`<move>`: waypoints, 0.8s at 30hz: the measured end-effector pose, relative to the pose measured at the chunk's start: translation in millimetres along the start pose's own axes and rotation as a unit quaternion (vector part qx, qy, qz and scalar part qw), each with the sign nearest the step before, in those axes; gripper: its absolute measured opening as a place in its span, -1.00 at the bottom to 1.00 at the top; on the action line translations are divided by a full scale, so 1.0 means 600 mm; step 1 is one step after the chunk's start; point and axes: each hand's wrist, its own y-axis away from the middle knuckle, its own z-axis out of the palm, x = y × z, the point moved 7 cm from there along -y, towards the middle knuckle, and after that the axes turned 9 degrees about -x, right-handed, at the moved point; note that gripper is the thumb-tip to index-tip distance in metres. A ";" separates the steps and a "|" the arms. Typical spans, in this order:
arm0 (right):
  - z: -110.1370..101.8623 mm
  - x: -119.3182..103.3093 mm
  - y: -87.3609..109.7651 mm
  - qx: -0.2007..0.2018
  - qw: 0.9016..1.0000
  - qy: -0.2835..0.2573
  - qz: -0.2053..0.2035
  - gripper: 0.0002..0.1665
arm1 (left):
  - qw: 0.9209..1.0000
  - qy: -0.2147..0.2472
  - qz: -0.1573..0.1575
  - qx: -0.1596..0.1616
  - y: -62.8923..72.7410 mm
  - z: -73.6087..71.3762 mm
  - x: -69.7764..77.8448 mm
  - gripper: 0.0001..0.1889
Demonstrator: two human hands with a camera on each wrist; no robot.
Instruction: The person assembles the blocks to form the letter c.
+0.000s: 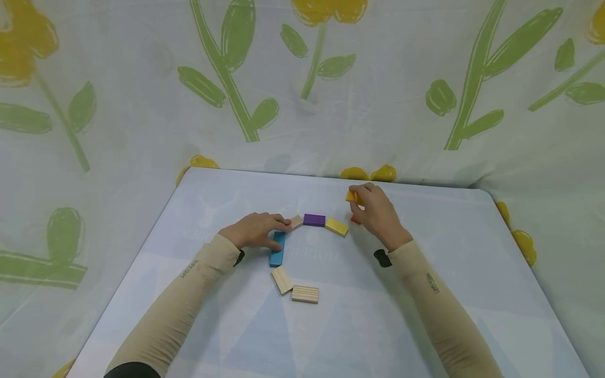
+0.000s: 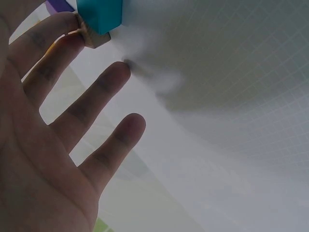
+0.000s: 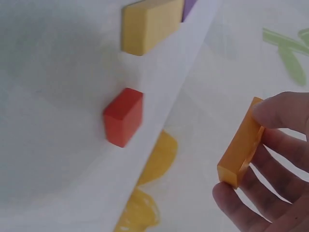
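Note:
My right hand [image 1: 378, 212] pinches an orange block [image 3: 240, 145] between thumb and fingers, raised above the far part of the table. Below that hand lies a red block [image 3: 123, 117], mostly hidden in the head view. My left hand [image 1: 255, 230] reaches over the left side of a curved row of blocks. Its fingertips touch a small plain wooden block [image 1: 296, 222], while its thumb is at a blue block [image 1: 277, 251]. To the right of the wooden one come a purple block [image 1: 314, 220] and a yellow block [image 1: 336, 227].
Two plain wooden blocks, an angled one [image 1: 282, 280] and a level one [image 1: 305, 294], continue the curve towards me. Everything lies on a pale table [image 1: 454, 315]. Behind its far edge hangs a white curtain [image 1: 378, 115] printed with flowers and leaves.

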 end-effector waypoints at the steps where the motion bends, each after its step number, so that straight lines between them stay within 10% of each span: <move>1: -0.007 -0.006 0.002 0.009 1.000 0.001 -0.010 -0.56 | 1.000 0.000 0.000 0.000 0.000 0.000 0.000 -0.39; 24: -0.092 -0.089 0.078 0.162 0.971 -0.038 -0.172 -0.44 | 1.000 0.001 -0.005 -0.003 0.000 0.000 0.001 -0.39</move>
